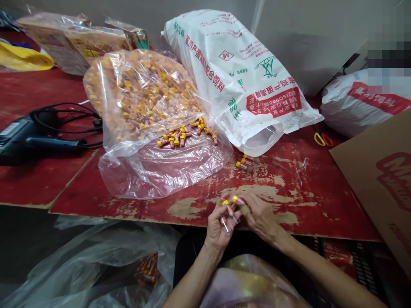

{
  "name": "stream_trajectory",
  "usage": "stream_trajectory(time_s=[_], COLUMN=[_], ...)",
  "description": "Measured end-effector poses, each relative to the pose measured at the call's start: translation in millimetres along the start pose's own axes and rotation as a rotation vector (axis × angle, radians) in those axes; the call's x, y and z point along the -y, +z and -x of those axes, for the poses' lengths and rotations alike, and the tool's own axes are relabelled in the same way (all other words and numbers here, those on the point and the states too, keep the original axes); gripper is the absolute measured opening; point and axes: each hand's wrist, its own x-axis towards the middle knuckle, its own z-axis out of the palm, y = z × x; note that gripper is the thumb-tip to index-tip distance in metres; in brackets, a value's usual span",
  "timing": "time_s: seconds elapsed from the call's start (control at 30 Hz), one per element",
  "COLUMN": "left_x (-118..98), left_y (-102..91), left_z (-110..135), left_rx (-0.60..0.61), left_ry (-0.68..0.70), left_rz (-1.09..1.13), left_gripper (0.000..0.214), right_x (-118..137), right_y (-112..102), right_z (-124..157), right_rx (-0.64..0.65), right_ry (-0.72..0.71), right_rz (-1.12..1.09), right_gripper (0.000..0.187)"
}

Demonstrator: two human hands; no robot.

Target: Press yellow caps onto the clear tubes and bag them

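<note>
Two yellow-capped tubes point(229, 209) show at your hands, just above the near edge of the red table point(189, 207); your left hand point(214, 233) is curled, palm partly up, its fingers closed round the lower one, with the clear end of a tube point(226, 227) against the palm; your right hand point(261, 216) meets it, fingers bent, at the upper capped tube; blur there, so you cannot tell whether it grips or only touches.

Beyond your hands, to the left, a large clear plastic bag point(128, 100) bulges with like tubes, some lying at its mouth; straight beyond your right hand, a few loose capped tubes point(244, 161) lie before a white printed sack point(221, 55); left of your hands, well apart, a corded power tool point(41, 137); to the right, scissors point(323, 140) and a cardboard box point(362, 158); below left of your hands, a second clear bag point(105, 252) with more tubes.
</note>
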Motion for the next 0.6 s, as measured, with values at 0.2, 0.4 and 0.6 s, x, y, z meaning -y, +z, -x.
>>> stream_trajectory(time_s=[0.2,0.4,0.6], left_x=[-8,-9,-13], left_y=[-5.0,-11.4,-11.7], left_z=[7,11,6], left_rx=[0.062,0.111,0.075], left_ry=[-0.026,-0.028,-0.020], left_rz=[0.018,-0.018,-0.060], left_gripper=[0.025,0.034,0.035], right_x=[-19,-49,-47], right_y=[-3,10,-15], right_z=[-54,-99,-72], right_rx=[-0.106,0.048,0.287], right_ry=[0.055,0.175,0.120], right_rz=[0.344,0.643,0.527], right_gripper=[0.028,0.027,0.026])
